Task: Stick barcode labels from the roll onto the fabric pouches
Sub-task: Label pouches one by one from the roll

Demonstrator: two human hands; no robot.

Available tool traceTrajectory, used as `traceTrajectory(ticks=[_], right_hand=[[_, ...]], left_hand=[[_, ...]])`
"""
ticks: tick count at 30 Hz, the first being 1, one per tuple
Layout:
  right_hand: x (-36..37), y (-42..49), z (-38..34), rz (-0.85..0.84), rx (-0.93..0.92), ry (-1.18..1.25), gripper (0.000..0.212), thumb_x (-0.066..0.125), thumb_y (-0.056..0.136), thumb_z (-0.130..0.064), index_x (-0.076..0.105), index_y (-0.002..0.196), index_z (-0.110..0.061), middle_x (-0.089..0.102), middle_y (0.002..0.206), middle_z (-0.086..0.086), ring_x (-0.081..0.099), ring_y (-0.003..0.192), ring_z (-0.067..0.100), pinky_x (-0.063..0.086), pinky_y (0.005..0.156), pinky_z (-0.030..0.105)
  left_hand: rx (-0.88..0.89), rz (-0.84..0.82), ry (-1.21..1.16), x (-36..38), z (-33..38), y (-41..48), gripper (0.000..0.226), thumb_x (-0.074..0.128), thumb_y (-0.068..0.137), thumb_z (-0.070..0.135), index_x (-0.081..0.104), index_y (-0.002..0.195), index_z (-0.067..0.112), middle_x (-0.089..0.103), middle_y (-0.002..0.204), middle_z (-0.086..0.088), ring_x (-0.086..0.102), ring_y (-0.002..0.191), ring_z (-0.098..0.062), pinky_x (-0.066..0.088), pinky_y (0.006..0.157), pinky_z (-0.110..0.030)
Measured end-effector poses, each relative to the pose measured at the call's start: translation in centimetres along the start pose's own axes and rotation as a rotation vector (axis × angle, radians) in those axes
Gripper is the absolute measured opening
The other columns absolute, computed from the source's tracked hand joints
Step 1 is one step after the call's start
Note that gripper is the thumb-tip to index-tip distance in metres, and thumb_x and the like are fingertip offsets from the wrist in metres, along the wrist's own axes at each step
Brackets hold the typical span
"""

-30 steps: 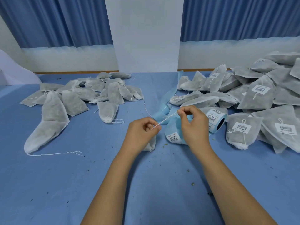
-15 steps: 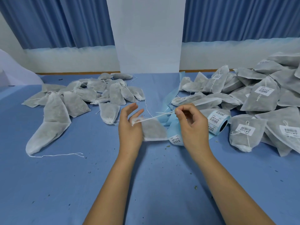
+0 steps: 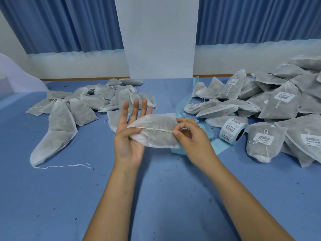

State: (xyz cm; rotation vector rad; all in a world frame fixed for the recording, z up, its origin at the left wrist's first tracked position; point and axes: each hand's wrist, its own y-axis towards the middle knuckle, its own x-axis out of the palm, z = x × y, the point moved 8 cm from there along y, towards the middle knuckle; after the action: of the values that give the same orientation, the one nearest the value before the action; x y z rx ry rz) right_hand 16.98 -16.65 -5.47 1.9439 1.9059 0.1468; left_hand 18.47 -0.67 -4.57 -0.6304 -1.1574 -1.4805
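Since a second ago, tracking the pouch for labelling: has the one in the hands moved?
Yes. The pouch has risen: it was lower than the label roll, now level with it, lying across the open left hand.

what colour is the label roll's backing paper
Light blue; the backing paper shows best in the head view.

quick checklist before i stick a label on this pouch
1. Pouch supported: lies across the open left hand. Ok.
2. Label area free: the drawstring runs across the face, pinched by the right hand. Not ok.
3. Label roll close by: lies on the table just right of the right hand. Ok.
4. Label peeled and ready: neither hand holds one. Not ok.
5. Pouch not labelled already: none on the visible face, underside hidden. Cannot tell.
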Motion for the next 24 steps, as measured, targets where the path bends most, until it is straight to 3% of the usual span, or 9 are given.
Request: traceTrajectory(ticks=[2,4,6,9,11,13,17,20,24], right_hand=[[-0.1,0.1,0.1,0.017,0.014,0.037,0.021,0.063,0.087,-0.003,0.061,0.074,-0.019,0.054,0.113,-0.005,0.058,0.078,-0.01,0.041,0.075,0.004],[-0.7,0.2,0.1,0.077,0.011,0.056,0.019,0.065,0.085,-0.001,0.063,0.075,-0.016,0.056,0.111,-0.002,0.057,0.08,-0.013,0.041,0.075,0.003],[-1.5,0.3,0.2,0.171,0.008,0.087,0.017,0.065,0.085,0.001,0.065,0.075,-0.013,0.057,0.111,0.001,0.056,0.081,-0.015,0.04,0.075,0.003],[-2.8,0.4,0.5,0.298,0.012,0.136,0.01,0.065,0.084,0.002,0.067,0.078,-0.006,0.057,0.11,0.003,0.056,0.082,-0.018,0.039,0.075,0.001],[-3.3,0.4,0.6,0.351,0.013,0.136,0.006,0.065,0.084,0.002,0.068,0.081,-0.002,0.057,0.11,0.003,0.057,0.083,-0.018,0.039,0.075,0.001],[-3.3,0.4,0.5,0.353,0.002,0.11,0.006,0.066,0.084,0.003,0.069,0.081,-0.002,0.057,0.109,0.002,0.056,0.082,-0.018,0.039,0.075,0.001],[-2.6,0.2,-0.1,0.295,-0.033,0.019,0.01,0.067,0.082,0.002,0.068,0.078,-0.007,0.056,0.106,-0.003,0.058,0.081,-0.008,0.045,0.076,0.01],[-2.0,0.1,-0.6,0.261,-0.065,-0.018,0.009,0.069,0.08,0.004,0.068,0.077,-0.004,0.056,0.105,-0.001,0.059,0.073,0.004,0.047,0.071,0.012],[-1.1,-0.1,-0.9,0.209,-0.056,-0.018,0.008,0.07,0.079,0.004,0.069,0.077,-0.003,0.053,0.104,-0.004,0.06,0.071,0.01,0.049,0.071,0.014]], left_hand=[[-0.006,0.007,-0.035,-0.1,0.3,0.1,0.069,0.027,0.064,-0.017,0.05,0.124,0.006,0.062,0.122,-0.016,0.059,0.12,-0.035,0.05,0.099,-0.048],[0.027,0.063,0.094,-0.3,0.3,0.1,0.055,0.037,0.073,-0.008,0.049,0.125,0.009,0.06,0.125,-0.015,0.06,0.12,-0.033,0.047,0.103,-0.047],[0.108,0.189,0.415,-1.1,0.4,-0.4,0.043,0.052,0.087,0.01,0.047,0.128,0.019,0.059,0.13,-0.008,0.063,0.116,-0.019,0.048,0.102,-0.04],[0.221,0.32,0.8,-1.4,-0.1,-1.5,0.049,0.063,0.093,0.022,0.035,0.131,0.035,0.051,0.128,0.003,0.061,0.103,0.008,0.048,0.085,-0.022],[0.228,0.279,0.879,-1.0,-1.3,-1.9,0.059,0.069,0.088,0.018,0.029,0.127,0.036,0.045,0.13,-0.001,0.063,0.105,-0.004,0.049,0.074,-0.014],[0.226,0.188,0.901,-0.2,-2.6,-2.1,0.055,0.069,0.087,0.01,0.031,0.116,0.036,0.042,0.132,-0.006,0.066,0.101,-0.014,0.049,0.074,-0.013],[0.299,0.154,0.98,0.7,-2.9,-2.8,0.052,0.07,0.087,0.007,0.031,0.104,0.037,0.046,0.121,0.003,0.065,0.088,-0.006,0.05,0.073,-0.018],[0.347,0.217,1.063,0.8,-2.3,-3.1,0.055,0.074,0.084,0.01,0.031,0.103,0.039,0.047,0.117,0.007,0.058,0.096,-0.003,0.047,0.08,-0.02],[0.418,0.307,1.092,0.8,-1.0,-3.2,0.058,0.073,0.082,0.005,0.03,0.103,0.037,0.044,0.127,-0.012,0.052,0.115,-0.025,0.048,0.096,-0.041]])
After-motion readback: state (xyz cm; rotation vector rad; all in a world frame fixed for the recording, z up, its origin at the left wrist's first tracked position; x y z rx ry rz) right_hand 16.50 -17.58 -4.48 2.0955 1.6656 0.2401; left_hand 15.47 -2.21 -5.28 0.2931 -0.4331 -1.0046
